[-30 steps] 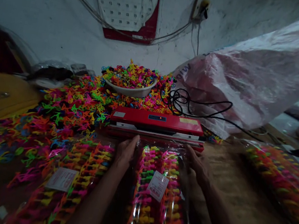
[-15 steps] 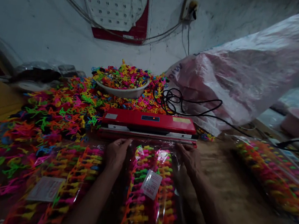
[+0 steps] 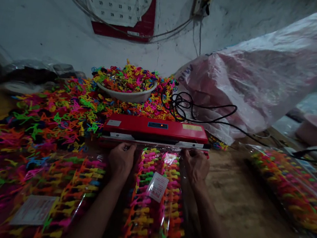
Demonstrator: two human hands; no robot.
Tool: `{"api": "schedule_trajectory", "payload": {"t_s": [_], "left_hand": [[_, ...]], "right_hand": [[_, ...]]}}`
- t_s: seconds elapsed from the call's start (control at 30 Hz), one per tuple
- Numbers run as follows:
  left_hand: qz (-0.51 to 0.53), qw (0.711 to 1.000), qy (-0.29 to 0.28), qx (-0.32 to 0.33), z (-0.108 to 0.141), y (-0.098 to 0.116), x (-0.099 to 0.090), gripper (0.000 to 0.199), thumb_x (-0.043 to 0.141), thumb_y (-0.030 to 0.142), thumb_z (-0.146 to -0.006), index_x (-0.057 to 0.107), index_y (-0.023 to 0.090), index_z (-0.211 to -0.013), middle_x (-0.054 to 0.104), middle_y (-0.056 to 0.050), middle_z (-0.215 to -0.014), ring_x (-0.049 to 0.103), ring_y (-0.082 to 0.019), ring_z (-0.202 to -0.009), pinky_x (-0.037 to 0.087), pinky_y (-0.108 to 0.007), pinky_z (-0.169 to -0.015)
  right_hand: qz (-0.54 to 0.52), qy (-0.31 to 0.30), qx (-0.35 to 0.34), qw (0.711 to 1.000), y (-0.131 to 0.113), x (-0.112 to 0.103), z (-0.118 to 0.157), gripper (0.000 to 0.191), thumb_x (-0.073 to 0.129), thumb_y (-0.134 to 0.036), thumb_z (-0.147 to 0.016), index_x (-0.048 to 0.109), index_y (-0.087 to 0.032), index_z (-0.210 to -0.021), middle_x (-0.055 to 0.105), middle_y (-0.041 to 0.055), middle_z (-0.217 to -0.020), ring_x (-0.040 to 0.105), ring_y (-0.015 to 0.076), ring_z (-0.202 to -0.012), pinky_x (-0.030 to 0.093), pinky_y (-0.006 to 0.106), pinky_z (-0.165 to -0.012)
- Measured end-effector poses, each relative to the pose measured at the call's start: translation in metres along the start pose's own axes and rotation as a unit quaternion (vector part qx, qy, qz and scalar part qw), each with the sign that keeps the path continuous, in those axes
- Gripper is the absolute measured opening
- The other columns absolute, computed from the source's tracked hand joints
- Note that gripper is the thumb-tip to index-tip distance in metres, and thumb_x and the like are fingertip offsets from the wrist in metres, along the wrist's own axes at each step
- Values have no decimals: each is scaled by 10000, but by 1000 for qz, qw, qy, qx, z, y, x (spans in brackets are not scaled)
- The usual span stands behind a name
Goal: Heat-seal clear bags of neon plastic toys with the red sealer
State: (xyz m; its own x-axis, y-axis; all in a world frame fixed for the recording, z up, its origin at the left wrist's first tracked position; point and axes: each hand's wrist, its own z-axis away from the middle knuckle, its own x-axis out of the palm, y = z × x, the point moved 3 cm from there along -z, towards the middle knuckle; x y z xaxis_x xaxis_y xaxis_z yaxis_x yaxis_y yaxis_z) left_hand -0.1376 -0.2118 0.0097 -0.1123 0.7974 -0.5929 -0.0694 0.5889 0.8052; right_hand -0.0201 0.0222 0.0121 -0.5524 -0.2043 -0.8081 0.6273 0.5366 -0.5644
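Observation:
A clear plastic bag (image 3: 152, 213) packed with rows of small colourful plastic pieces lies in front of me, a white printed label (image 3: 157, 187) inside it. My left hand (image 3: 121, 161) is closed on the bag's far left corner, fingers curled. At the far right corner, my right hand (image 3: 197, 167) pinches the same bag. The bag's far edge lies along the front of a red heat sealer (image 3: 156, 130), whose small orange light is lit. Both hands' fingertips are close to the sealer's front strip.
Another filled bag (image 3: 59, 195) lies at left, and one more (image 3: 291, 186) at right. Loose colourful pieces (image 3: 54, 115) are heaped behind, around a white basin (image 3: 129, 96). A black cable (image 3: 204, 107) coils beside a large plastic sack (image 3: 250, 81).
Both hands have pushed the bag slightly forward, its far edge now closer to the sealer. My right hand's fingers have curled in more. The view has shifted a little.

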Motion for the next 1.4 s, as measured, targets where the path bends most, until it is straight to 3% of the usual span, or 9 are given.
{"api": "schedule_trajectory", "payload": {"t_s": [0.17, 0.27, 0.4, 0.5, 0.6, 0.8, 0.93, 1.2, 1.4], "left_hand": [[-24, 1000, 10, 14, 0, 2, 2, 208, 572, 373, -733, 669, 191, -763, 693, -96, -790, 630, -260, -789, 404, -304, -696], [-28, 1000, 11, 8, -3, 2, 2, 197, 571, 354, -733, 672, 190, -772, 698, -107, -818, 636, -272, -828, 413, -308, -716], [-45, 999, 14, -5, -5, 2, 2, 167, 567, 327, -741, 672, 197, -750, 700, -96, -799, 638, -265, -811, 412, -299, -699], [-43, 999, 11, -5, -6, 1, 1, 172, 575, 333, -745, 681, 198, -757, 703, -91, -806, 642, -261, -820, 418, -292, -707], [-40, 999, 14, 2, -7, 0, 1, 190, 576, 346, -748, 688, 194, -772, 705, -96, -817, 643, -264, -826, 420, -295, -708], [-29, 999, 14, 3, -7, -2, 1, 199, 574, 364, -744, 677, 194, -741, 697, -89, -762, 639, -249, -763, 403, -290, -661], [-23, 1000, 15, 6, -7, 1, 3, 200, 571, 374, -745, 676, 203, -752, 691, -76, -751, 631, -238, -751, 396, -286, -661], [-2, 999, 37, 40, -7, 1, 9, 118, 581, 303, -743, 610, 203, -688, 659, -37, -704, 609, -202, -707, 379, -268, -646], [15, 999, 25, 34, -6, -2, 7, 93, 590, 273, -758, 632, 190, -755, 689, -52, -783, 632, -208, -767, 406, -265, -688]], "right_hand": [[16, 5, 27, 1000, 2, -3, 0, 273, 540, -407, -838, 689, -179, -846, 681, 124, -842, 628, 267, -809, 346, 299, -621], [-43, 22, 9, 999, 9, -9, 1, 285, 494, -393, -859, 666, -165, -861, 674, 107, -857, 623, 237, -792, 366, 283, -629], [-140, 62, -134, 979, 25, -22, 11, 330, 458, -425, -880, 632, -159, -966, 658, 66, -810, 604, 175, -694, 400, 250, -631], [-85, -6, -270, 959, 33, -22, 21, 397, 401, -348, -905, 554, -165, -1223, 647, 47, -762, 575, 159, -597, 374, 248, -572], [17, -63, -340, 938, 36, -15, 24, 462, 362, -275, -905, 473, -198, -1347, 639, 36, -713, 573, 172, -575, 312, 256, -531], [214, -118, -309, 919, 26, -5, 15, 555, 418, -216, -879, 358, -240, -1430, 663, 48, -761, 615, 218, -639, 231, 280, -520], [278, -136, -285, 907, 17, -7, 17, 597, 429, -210, -880, 284, -201, -1460, 658, 59, -761, 619, 232, -657, 205, 290, -515], [278, -137, -275, 910, 14, -9, 21, 652, 439, -128, -827, 253, -156, -1451, 648, 91, -757, 607, 223, -638, 234, 272, -508], [186, -86, -351, 914, 29, -5, 20, 578, 367, -215, -879, 273, -131, -1443, 648, 103, -790, 596, 211, -629, 294, 265, -524]]}}
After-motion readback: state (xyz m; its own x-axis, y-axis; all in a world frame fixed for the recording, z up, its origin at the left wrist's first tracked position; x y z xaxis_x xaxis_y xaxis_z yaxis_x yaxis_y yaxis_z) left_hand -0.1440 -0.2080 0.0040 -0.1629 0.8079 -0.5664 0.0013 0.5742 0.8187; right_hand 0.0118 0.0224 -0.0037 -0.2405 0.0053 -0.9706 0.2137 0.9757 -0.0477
